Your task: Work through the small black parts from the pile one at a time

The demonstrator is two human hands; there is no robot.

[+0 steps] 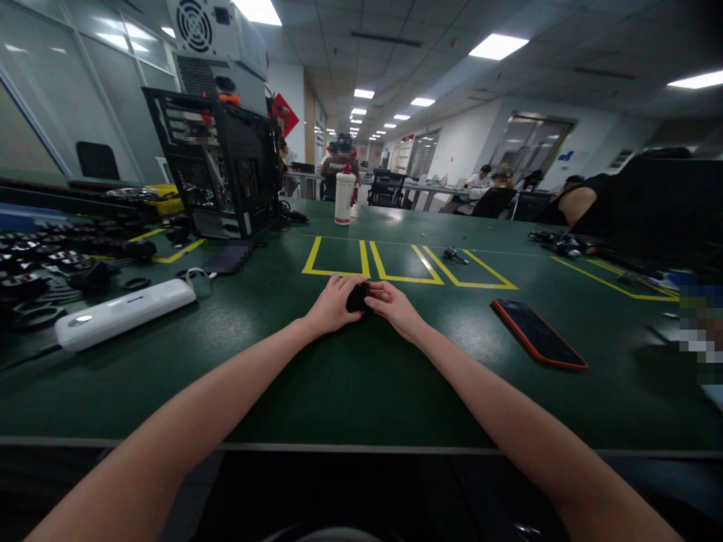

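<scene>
Between the two hands, on the near half of the dark green worktop (350, 391), is a small black object (357, 299); the fingers cover much of it, so I cannot tell exactly what it is. It could slip, I think, because it is small and the right side seems pressed only by fingertips. If it dropped, it might slide on the smooth surface, and black on dark green would be not easy to find. The object is to the right of the bare left hand (334, 305), which curls around it, and to the left of the bare right hand (392, 307), whose thumb and fingers pinch narrowly on it. Whether it touches the worktop, I cannot tell. Just beyond, on the far side, run yellow tape lines (333, 272); within the right frame of these lies a small black and silver part (455, 256). Nearer and farther right lies a flat phone with dark screen and orange edge (539, 333); well to the left, a long white power strip (127, 312).
</scene>
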